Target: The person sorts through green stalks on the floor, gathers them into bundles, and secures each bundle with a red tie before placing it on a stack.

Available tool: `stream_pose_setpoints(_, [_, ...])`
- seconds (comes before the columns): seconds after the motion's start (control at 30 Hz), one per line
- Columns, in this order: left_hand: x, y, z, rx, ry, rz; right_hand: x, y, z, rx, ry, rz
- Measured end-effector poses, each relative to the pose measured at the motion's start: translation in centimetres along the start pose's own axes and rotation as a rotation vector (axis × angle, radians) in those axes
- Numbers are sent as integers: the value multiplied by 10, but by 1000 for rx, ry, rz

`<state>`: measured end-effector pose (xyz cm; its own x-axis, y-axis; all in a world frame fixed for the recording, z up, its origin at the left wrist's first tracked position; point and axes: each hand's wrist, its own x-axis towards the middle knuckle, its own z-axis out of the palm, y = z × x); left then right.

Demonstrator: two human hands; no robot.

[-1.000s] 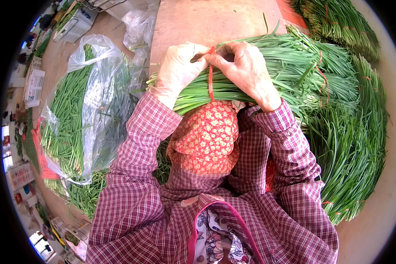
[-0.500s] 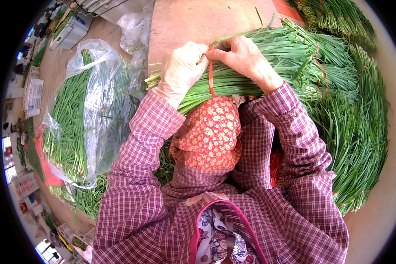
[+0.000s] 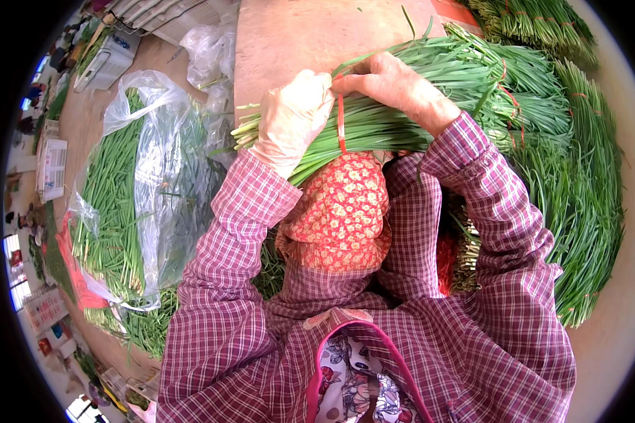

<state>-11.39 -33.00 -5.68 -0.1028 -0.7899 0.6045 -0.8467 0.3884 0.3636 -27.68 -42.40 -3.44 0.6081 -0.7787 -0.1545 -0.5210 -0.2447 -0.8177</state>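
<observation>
A thick bundle of garlic chives [image 3: 377,120] lies across my lap and the board, its pale cut ends pointing left. Around it, close to the cut ends, runs a red tie [image 3: 341,125]. My left hand [image 3: 293,116], in what looks like a thin pale glove, pinches the tie on top of the bundle. From the other side my bare right hand [image 3: 391,83] meets it, thumb and forefinger closed at the same spot. The tie's ends are mostly hidden between the fingertips.
Tied chive bundles [image 3: 564,190] are heaped on my right, with more at the far right [image 3: 536,28]. The wooden board [image 3: 310,35] lies ahead. To my left, loose chives [image 3: 113,211] sit in a clear plastic bag [image 3: 166,204]. White crates [image 3: 109,60] stand farther off.
Both hands stay at the tie, with only small finger movements. My right wrist and elbow have shifted slightly outward to the right, and the view has moved a little.
</observation>
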Motion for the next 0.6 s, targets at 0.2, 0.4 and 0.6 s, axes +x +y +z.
stream_pose_setpoints(0.2, [-5,-2,1,-67,-13,-5,-7,7,4,13,56,-80])
stream_pose_setpoints(0.4, [-8,-2,2,-133,1,-51,-18,4,8,39,100,-120])
stream_pose_setpoints(0.6, [-7,-1,1,-84,2,-60,-13,-5,2,-138,45,-99])
